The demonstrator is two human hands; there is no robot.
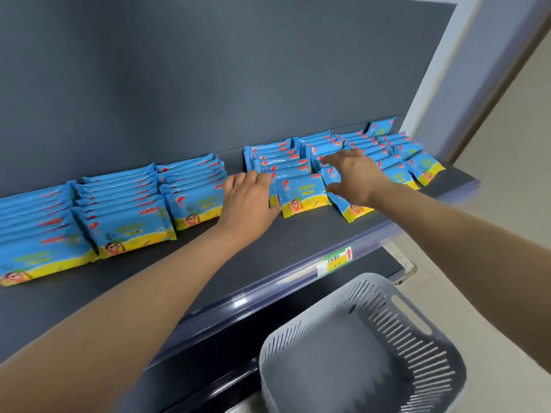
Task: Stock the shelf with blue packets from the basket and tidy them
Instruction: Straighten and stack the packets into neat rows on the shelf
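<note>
Your left hand (247,195) lies flat, fingers straight, against the left of the middle packets (302,193); your right hand (356,174) spreads wide just right of them.

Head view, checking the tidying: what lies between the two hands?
In the head view, one row of blue-and-yellow plastic packets stands between the left hand and right hand.
</note>
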